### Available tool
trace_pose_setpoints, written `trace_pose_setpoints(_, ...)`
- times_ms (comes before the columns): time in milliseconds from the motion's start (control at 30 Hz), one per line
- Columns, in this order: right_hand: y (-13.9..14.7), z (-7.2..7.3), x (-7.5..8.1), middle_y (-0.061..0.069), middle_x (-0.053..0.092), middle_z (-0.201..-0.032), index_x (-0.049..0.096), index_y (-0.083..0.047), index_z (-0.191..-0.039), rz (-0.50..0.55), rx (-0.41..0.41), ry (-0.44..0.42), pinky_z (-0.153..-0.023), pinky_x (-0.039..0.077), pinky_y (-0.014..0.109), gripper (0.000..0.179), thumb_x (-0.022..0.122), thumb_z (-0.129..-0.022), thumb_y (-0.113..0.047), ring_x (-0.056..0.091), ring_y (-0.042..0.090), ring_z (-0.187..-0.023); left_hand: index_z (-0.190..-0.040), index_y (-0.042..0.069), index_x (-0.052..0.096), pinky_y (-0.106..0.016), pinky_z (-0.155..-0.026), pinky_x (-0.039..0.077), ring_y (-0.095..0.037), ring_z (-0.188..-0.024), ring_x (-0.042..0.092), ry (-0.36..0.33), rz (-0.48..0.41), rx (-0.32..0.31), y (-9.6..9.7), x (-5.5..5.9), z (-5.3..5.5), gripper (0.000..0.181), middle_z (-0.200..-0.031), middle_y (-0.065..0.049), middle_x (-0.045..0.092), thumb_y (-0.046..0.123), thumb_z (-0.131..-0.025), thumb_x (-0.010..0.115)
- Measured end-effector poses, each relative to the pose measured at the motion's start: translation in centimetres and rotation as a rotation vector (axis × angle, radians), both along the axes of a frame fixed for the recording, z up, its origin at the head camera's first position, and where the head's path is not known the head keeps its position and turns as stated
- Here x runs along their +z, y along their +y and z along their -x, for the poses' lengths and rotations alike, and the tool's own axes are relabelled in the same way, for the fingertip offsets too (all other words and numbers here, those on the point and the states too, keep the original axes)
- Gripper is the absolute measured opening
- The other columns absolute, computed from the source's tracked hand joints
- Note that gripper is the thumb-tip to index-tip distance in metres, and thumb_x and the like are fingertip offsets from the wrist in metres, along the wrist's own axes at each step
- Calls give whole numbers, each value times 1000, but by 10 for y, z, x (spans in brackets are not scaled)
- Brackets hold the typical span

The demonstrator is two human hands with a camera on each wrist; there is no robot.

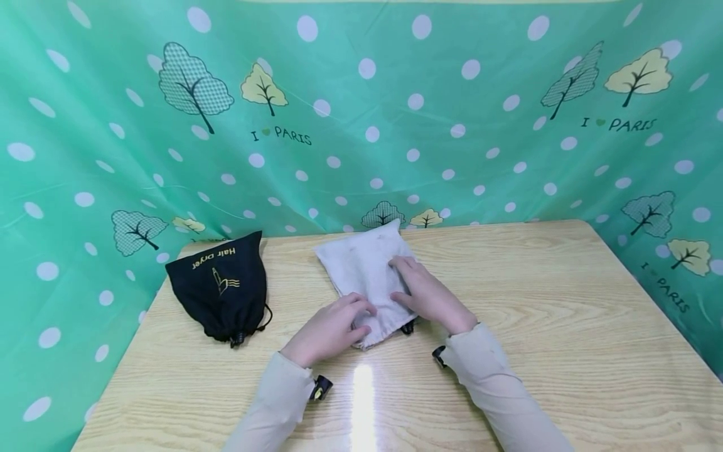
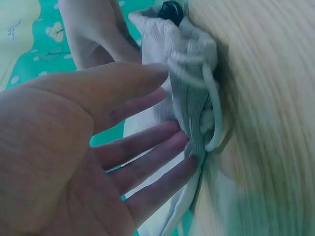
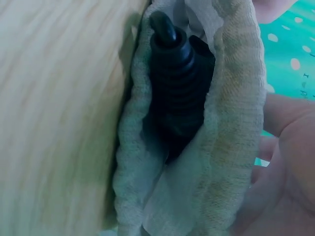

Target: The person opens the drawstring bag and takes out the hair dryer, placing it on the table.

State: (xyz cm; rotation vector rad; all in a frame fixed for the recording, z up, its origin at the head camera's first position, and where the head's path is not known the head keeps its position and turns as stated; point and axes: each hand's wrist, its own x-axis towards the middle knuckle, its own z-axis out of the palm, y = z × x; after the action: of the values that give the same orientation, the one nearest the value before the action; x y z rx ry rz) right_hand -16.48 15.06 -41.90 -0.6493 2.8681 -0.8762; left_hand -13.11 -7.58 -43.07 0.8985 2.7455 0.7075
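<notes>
Pale cloth forms a drawstring bag (image 1: pixel 361 260), lying on a wood-grain table (image 1: pixel 542 289) at twelve o'clock from the person, its gaping mouth toward six and a black ribbed object (image 3: pixel 174 88) inside. Tipping it mouth-down could let that object slide out, the opening being uncinched; the loose drawstring (image 2: pixel 215 103) might also snag a finger. At the bag's seven o'clock, the left hand (image 1: pixel 330 328) has its fingers parted, tips touching the fabric. The right hand (image 1: pixel 426 292), at three o'clock, rests loosely spread against the cloth, apparently pinching nothing. A black "Hair Dryer" pouch (image 1: pixel 240 307) lies at nine o'clock.
</notes>
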Motion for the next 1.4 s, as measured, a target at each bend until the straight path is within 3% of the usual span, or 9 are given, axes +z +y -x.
trace_pose_setpoints(200,2,-1,1,21,43,-142,38,-1,-148,2,-42,-21,-110,41,50,69,71,-93,-27,47,34,-130,-116,16,68,-43,-106,46,-21,-125,53,54,-43,96,-8,0,6,21,-130,0,57,20,-96,65)
trace_pose_setpoints(367,0,-1,0,23,39,-148,33,0,-150,-22,-45,-59,-111,39,53,77,72,-92,-33,42,37,-135,-121,12,66,-46,-109,43,-29,-132,48,102,12,143,-14,-3,9,29,-140,-11,51,21,-94,69)
trace_pose_setpoints(500,-1,-1,-1,22,38,-149,31,-1,-151,-42,-42,-78,-112,38,53,80,74,-90,-30,40,36,-137,-124,9,64,-48,-110,42,-33,-135,45,99,59,139,-16,-7,10,33,-146,-18,47,22,-95,68)
trace_pose_setpoints(667,0,-1,-2,20,39,-148,32,-1,-151,-40,-36,-84,-113,37,51,78,74,-90,-26,38,35,-138,-122,8,65,-47,-110,42,-33,-136,43,78,53,136,-14,-9,9,29,-144,-19,47,20,-96,67)
trace_pose_setpoints(967,4,-1,-1,21,44,-149,37,1,-148,-7,-1,-45,-117,32,49,71,74,-90,-18,40,35,-139,-120,8,66,-44,-112,40,-29,-133,46,71,45,96,-11,-10,9,28,-140,-14,50,23,-97,66)
trace_pose_setpoints(1400,7,1,-2,22,38,-154,35,1,-150,-25,26,-50,-118,29,50,63,66,-96,-13,35,37,-144,-118,8,68,-44,-110,42,-27,-126,51,79,29,79,-5,-8,5,27,-133,-12,54,22,-95,68)
